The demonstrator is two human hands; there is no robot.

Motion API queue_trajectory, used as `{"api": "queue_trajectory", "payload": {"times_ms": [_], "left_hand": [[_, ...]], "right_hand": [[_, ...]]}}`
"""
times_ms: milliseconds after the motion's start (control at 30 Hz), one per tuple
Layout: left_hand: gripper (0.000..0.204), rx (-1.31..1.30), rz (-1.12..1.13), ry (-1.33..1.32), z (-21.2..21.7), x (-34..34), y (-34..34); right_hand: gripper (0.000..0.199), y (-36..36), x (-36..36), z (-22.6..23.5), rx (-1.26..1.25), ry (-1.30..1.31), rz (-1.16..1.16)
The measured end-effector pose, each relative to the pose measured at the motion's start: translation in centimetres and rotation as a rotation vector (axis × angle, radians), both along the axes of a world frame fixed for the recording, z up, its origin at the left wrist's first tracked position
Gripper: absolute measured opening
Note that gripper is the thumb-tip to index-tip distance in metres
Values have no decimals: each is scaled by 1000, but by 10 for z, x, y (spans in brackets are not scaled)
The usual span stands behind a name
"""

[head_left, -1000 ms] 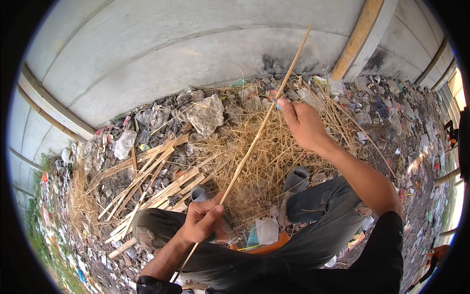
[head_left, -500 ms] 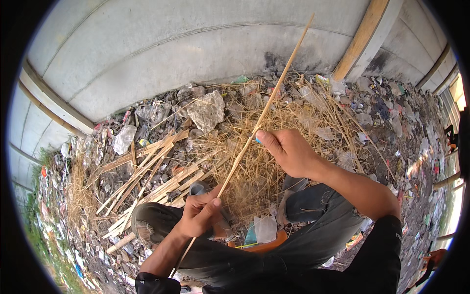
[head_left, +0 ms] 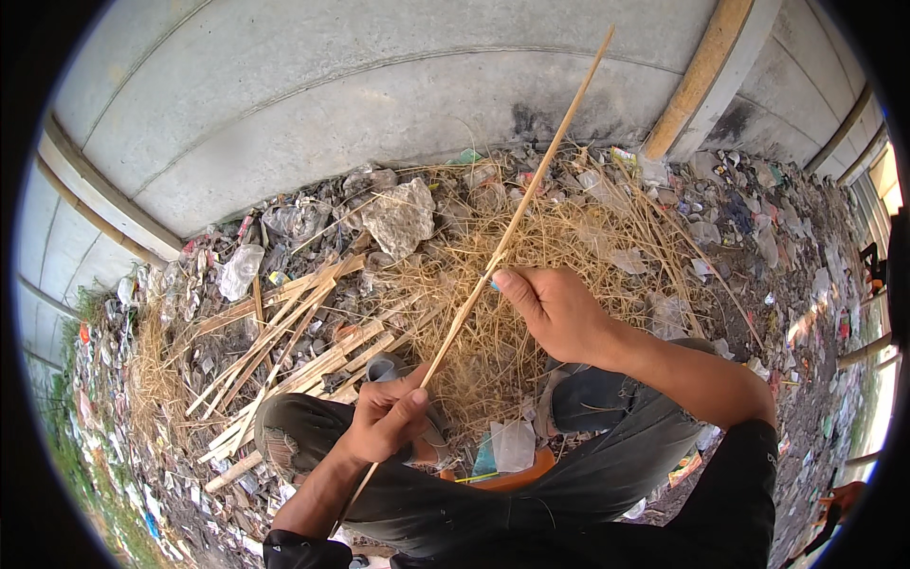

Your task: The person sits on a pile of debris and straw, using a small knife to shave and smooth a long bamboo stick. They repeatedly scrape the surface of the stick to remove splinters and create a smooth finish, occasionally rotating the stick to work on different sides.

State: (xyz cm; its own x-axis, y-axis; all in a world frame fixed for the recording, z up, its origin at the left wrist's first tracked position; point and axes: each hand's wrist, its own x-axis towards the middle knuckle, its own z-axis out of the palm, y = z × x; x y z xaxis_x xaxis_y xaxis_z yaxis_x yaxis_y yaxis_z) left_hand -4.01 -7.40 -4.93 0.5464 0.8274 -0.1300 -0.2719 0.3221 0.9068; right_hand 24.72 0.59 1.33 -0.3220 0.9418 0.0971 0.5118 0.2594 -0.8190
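Stick [head_left: 539, 177] is slanting between both hands, above straw [head_left: 592, 242]. The left hand [head_left: 387, 422] is gripping its lower part, fingers curled tight, apparently for steadiness. The right hand [head_left: 555, 308] is pinching its middle, thumb and fingers closed, an unidentifiable blue bit [head_left: 494, 284] showing. Wood strips [head_left: 334, 356] are lying toward the ground's [head_left: 725, 275] left edge, seemingly within reach.

"How does my bare left hand [head_left: 387, 424] sit?"
"From here I read it low and closed, left thumb [head_left: 409, 408] laid on top, bare left forearm [head_left: 324, 490] rising from below."
"And my bare right hand [head_left: 553, 311]?"
"Higher; I have its fingers curled in, right thumb [head_left: 518, 289] pointing left, right elbow [head_left: 756, 403] bent outward."
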Motion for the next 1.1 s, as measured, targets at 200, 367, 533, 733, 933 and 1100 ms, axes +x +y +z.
{"api": "queue_trajectory", "payload": {"times_ms": [200, 367, 533, 733, 933, 1100], "left_hand": [[50, -15, -15, -8, -2, -4, -3], [50, -45, 0, -1, 5, -2, 0], [49, -8, -2, 9, 4, -1, -1], [48, -20, -11, -16, 3, -5, -4], [49, -37, -13, 7, 5, -2, 1], [48, -24, -40, -9, 5, -3, 0]], "right_hand": [[65, 10, 19, 1, -580, 248, 173], [63, 7, 8, 4, -142, -37, 32], [61, -4, -2, -4, -14, 52, 25], [61, 3, 13, 8, -682, 335, 142], [67, -4, -3, 5, -4, -22, 11], [66, -5, 3, -5, -364, 132, 153]]}}
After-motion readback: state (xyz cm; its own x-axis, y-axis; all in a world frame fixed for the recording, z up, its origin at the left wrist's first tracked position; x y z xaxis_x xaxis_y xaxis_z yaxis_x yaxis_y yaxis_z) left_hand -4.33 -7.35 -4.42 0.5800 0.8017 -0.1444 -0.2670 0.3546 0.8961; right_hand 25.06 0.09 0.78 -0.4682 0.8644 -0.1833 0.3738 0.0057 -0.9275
